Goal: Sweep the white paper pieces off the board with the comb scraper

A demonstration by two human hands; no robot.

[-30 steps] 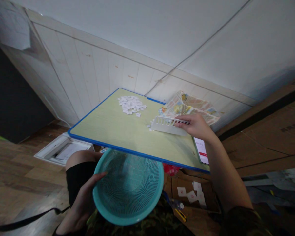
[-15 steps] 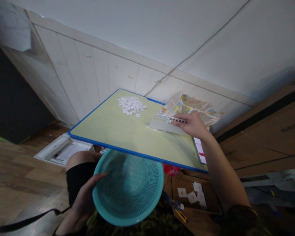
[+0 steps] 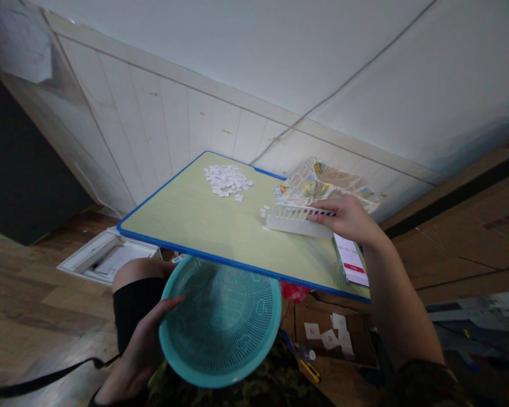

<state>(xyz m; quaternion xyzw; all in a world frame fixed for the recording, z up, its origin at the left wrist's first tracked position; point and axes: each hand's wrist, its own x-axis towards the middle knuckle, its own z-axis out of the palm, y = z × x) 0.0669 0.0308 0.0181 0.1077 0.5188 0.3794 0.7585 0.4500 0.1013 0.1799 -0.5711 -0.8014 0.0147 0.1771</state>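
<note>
Below table edge: left hand clamps basket
Slotted strip: pinched by right hand
Tabletop: open toward left corner

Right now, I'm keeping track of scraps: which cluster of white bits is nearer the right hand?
The small cluster at the left end of the slotted strip in the right hand; the much larger pile lies farther left.

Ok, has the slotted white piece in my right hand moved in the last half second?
Yes: against the unmoved pile of white bits, the slotted white piece has shifted slightly right and toward your side of the table.
</note>
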